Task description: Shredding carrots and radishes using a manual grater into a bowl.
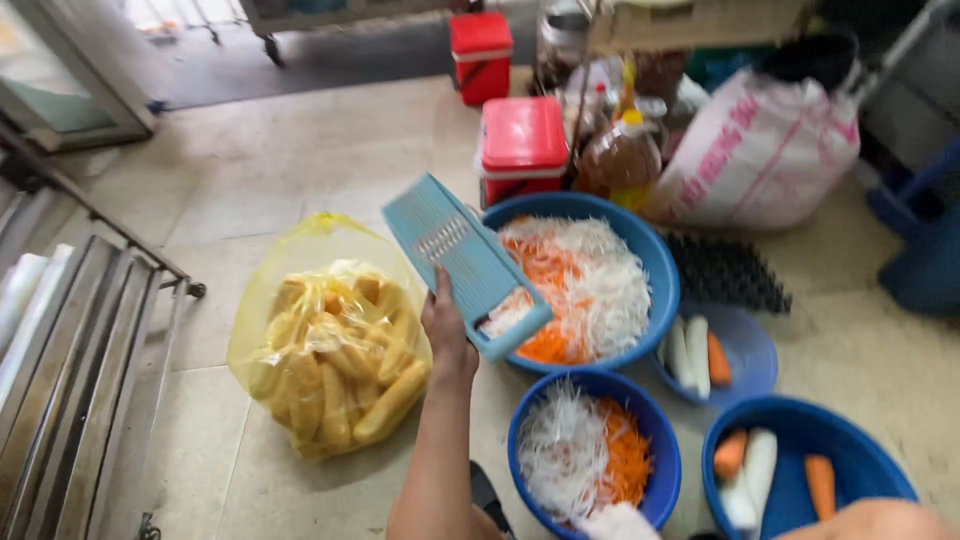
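My left hand (447,335) grips the lower edge of a light blue flat grater (465,255), which tilts over the rim of a large blue bowl (662,262). That bowl holds shredded carrot and white radish (590,280), and shreds cling to the grater's lower end. A second blue bowl (660,450) nearer me holds more of the same shreds. At the bottom edge a pale radish end (615,522) pokes into view. My right hand is not visible; a skin-coloured limb (870,520) shows at the bottom right.
A blue bowl (865,455) and a blue dish (750,350) hold whole carrots and radishes. A yellow plastic bag of long yellow pieces (335,350) lies on the tiled floor. Behind stand two red boxes (520,140), bottles (622,155) and a white sack (760,150). A metal rack (70,370) is at the left.
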